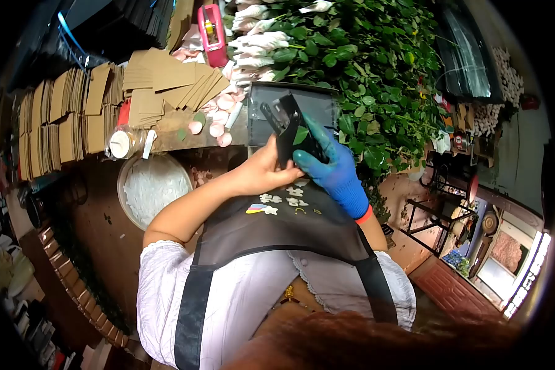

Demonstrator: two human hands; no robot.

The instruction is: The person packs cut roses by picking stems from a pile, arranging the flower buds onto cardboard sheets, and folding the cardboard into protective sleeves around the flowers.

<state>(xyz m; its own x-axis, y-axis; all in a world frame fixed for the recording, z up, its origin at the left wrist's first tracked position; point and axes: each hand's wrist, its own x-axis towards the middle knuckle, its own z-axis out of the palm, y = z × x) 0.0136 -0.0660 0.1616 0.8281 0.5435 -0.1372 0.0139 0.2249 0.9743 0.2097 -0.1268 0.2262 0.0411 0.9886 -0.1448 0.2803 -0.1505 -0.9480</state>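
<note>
Both hands hold a black object [283, 118], perhaps a folded box or sleeve, above the near edge of the table. My left hand [260, 168] is bare and closed round its lower left side. On its right side, my right hand [330, 163] wears a blue glove with a green palm and grips it with the thumb in front. A green leaf [301, 135] shows against the black object. Behind it lies a dark grey tray or box [257, 117] on the table. What is inside the black object cannot be made out.
Rose stems with green leaves [376, 80] and white-netted heads [256, 46] fill the right side. Brown cardboard pieces [172, 71] stand and lie at the left, near a pink tape dispenser [214, 52], a tape roll [121, 144] and loose petals [216, 129]. A white tub [124, 200] stands lower left.
</note>
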